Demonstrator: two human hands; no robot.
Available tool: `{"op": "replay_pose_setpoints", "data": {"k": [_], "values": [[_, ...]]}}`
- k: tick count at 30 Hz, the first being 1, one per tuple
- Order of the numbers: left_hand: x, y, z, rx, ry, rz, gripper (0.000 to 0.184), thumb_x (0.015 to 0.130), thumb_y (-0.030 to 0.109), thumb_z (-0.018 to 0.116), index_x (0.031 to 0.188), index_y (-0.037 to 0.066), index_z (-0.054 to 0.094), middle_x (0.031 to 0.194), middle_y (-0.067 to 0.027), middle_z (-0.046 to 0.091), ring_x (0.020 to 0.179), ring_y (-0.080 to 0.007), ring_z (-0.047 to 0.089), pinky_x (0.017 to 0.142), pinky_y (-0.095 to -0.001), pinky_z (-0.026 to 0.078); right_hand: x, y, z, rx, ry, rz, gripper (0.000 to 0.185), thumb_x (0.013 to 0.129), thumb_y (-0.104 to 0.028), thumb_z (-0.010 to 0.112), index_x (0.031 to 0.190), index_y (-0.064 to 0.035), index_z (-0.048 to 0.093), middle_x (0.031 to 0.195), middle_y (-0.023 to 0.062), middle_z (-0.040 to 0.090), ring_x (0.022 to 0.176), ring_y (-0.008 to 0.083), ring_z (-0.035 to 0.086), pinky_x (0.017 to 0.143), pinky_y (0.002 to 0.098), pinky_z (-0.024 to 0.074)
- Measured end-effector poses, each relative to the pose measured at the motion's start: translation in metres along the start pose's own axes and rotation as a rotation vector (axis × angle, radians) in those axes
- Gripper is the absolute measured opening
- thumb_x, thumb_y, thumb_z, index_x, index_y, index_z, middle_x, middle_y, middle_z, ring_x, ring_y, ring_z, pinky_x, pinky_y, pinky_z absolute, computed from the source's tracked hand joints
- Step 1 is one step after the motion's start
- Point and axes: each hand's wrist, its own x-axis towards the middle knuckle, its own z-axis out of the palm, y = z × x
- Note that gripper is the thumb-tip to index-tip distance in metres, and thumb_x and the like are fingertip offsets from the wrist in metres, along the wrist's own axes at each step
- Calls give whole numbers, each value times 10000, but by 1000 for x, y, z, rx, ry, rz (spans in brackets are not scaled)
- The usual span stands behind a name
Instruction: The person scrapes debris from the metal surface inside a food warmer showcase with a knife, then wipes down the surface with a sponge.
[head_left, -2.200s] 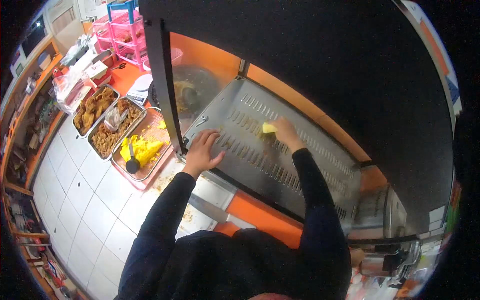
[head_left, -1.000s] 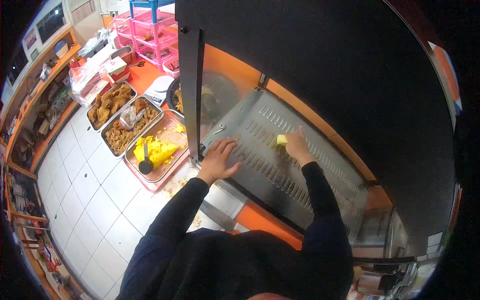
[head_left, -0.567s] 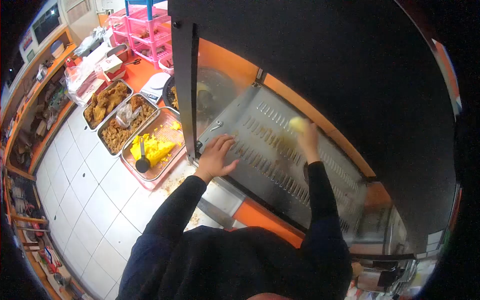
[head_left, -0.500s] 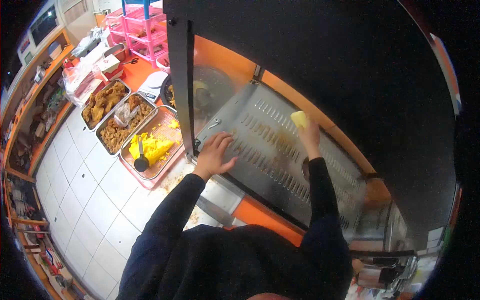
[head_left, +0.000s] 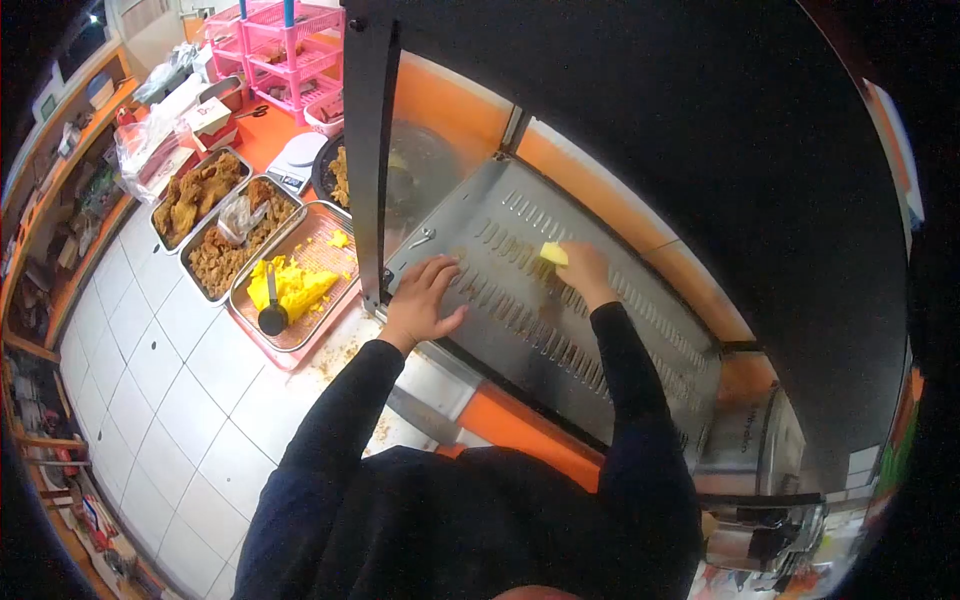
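Observation:
A slotted metal panel (head_left: 480, 300) lies inside a black-framed cabinet, with brownish stains about its middle. My right hand (head_left: 582, 270) grips a pale yellow sponge (head_left: 553, 254) against this panel, over the stained slots. With fingers spread, my left hand (head_left: 425, 300) rests at the panel's near left edge and holds nothing. Close to its fingertips is a small metal latch or handle (head_left: 424, 238) on the panel.
Left of the cabinet stand a tray of yellow food (head_left: 325, 240) with a black scoop (head_left: 272, 318), a tray of brown crumbly pieces (head_left: 215, 262) and a tray of fried pieces (head_left: 200, 195). Behind are a scale (head_left: 300, 155) and a pink rack (head_left: 290, 60). A black upright post (head_left: 375, 160) borders the opening.
My right hand has moved left and slightly down across the panel with the sponge. My left hand stays at nearly the same place, and the view has shifted slightly.

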Motion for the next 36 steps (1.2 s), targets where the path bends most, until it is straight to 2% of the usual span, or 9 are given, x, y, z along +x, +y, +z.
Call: {"op": "replay_pose_setpoints", "data": {"k": [7,11,13,16,17,23,26,29,36], "values": [[0,1,1,13,11,-3,565,720,351,681,1178,61,524,1273,-102,523,1212,-330,467,1015,-443,380,-3,-12,-1,-20,19,46,322,679,-216,724,989,-154,663,840,130,674,829,350,649,713,458,517],[0,0,2,-13,12,-1,571,715,352,687,1181,62,528,1267,-110,525,1209,-336,470,1013,-446,380,0,9,32,-66,52,81,332,695,-193,719,1017,-144,655,854,138,673,833,359,646,728,466,514],[1,-3,2,10,-3,-9,573,731,374,673,1203,82,531,1272,-86,524,1234,-304,462,1009,-431,377,13,20,31,-61,75,110,332,707,-188,714,1029,-138,651,872,145,672,844,360,644,730,472,511],[-3,-2,3,12,-13,-24,569,737,386,668,1207,91,540,1268,-82,524,1244,-287,460,1006,-423,375,22,17,4,80,78,229,343,719,-195,706,1051,-139,641,921,143,669,873,353,639,730,472,506],[-2,-2,3,11,-12,-23,568,737,388,667,1204,91,541,1267,-84,524,1243,-287,460,1006,-423,374,23,9,-2,128,151,242,367,724,-216,703,1077,-145,627,956,133,670,890,349,636,724,468,504],[-2,-2,3,-7,-18,-25,553,728,368,672,1180,78,543,1255,-100,530,1226,-308,466,1014,-433,371,46,-43,-2,8,-35,85,399,699,-237,724,1077,-156,622,974,125,675,907,353,635,728,465,506],[-1,-3,2,0,-22,-31,548,723,356,678,1171,72,541,1257,-99,533,1223,-316,467,1023,-437,371,44,-34,3,114,20,33,401,684,-243,732,1061,-163,623,947,124,677,905,347,637,726,470,506],[-1,1,-1,-6,-28,-33,550,721,360,680,1169,73,541,1259,-94,534,1224,-319,466,1023,-440,375,43,-39,-3,69,-50,65,398,675,-242,735,1050,-167,624,924,123,679,887,344,642,726,477,507],[-1,-1,1,21,-6,-22,569,731,384,665,1201,87,540,1257,-91,527,1234,-297,462,1004,-433,384,44,-42,4,-11,-19,68,394,679,-234,737,1047,-158,616,905,132,679,851,350,651,708,475,517]]}}
